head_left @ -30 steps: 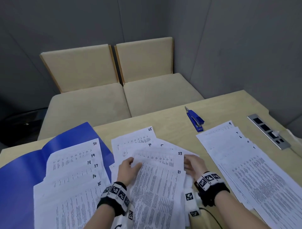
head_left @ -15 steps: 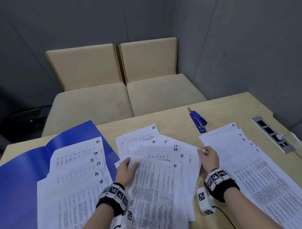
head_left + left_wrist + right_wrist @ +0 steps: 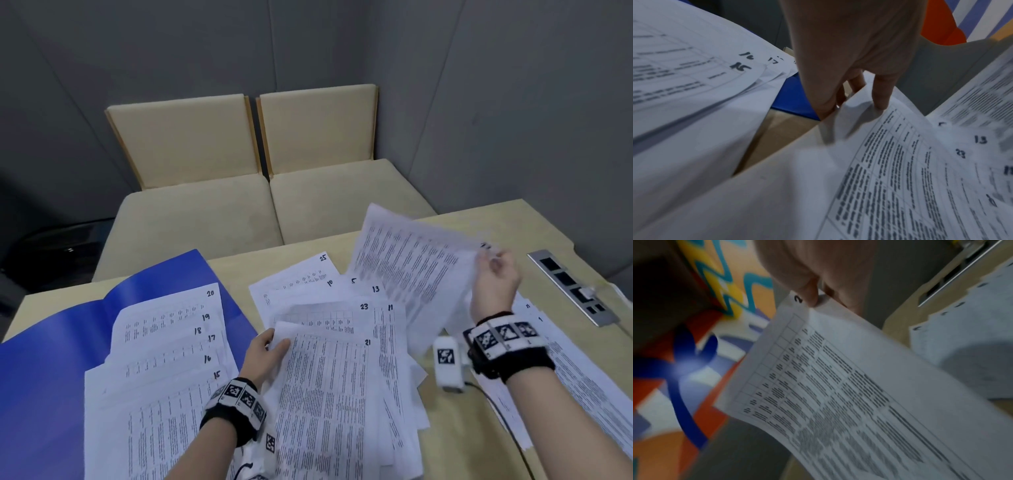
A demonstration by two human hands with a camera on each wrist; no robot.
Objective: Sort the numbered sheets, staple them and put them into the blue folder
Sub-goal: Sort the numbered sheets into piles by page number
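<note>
Sorting half done | my right hand (image 3: 493, 284) pinches lifted sheet (image 3: 411, 267) | left hand (image 3: 265, 356) pinches sheet 21 (image 3: 322, 394) mid-table | stapling, blue folder (image 3: 44, 359) filing remain

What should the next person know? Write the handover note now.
Left hand pinches the corner of sheet 21 on the middle pile. Right hand holds a lifted sheet by its numbered corner; only a 2 shows.
Sheets 15 to 20 lie fanned on the open blue folder; another fanned stack lies right.
Left: sort the middle pile, staple, file. Stapler not in view.
</note>
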